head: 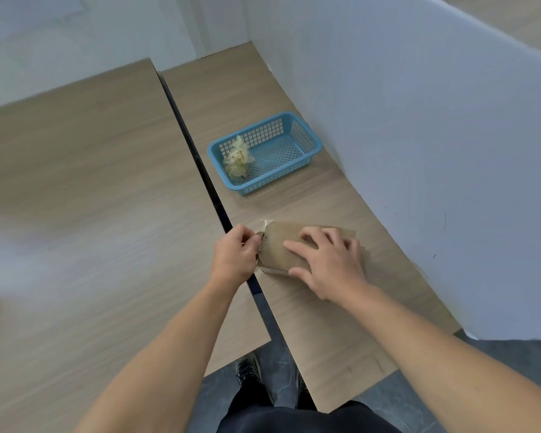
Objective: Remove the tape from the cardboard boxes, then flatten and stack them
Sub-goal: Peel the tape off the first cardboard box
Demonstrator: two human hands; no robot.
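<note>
A small brown cardboard box point(283, 242) lies on the right-hand table near its left edge. My right hand point(328, 260) rests flat on top of the box with the fingers spread and pressing it down. At the box's left end my left hand point(236, 256) pinches a strip of clear tape point(264, 225) that sticks to the cardboard. A little of the tape shows above the box's far left corner.
A blue plastic basket point(306, 142) stands farther back on the same table, holding a crumpled wad of used tape point(238, 159). A dark gap point(200, 160) separates this table from the wide left table point(75, 182). A white partition wall point(434, 151) runs along the right.
</note>
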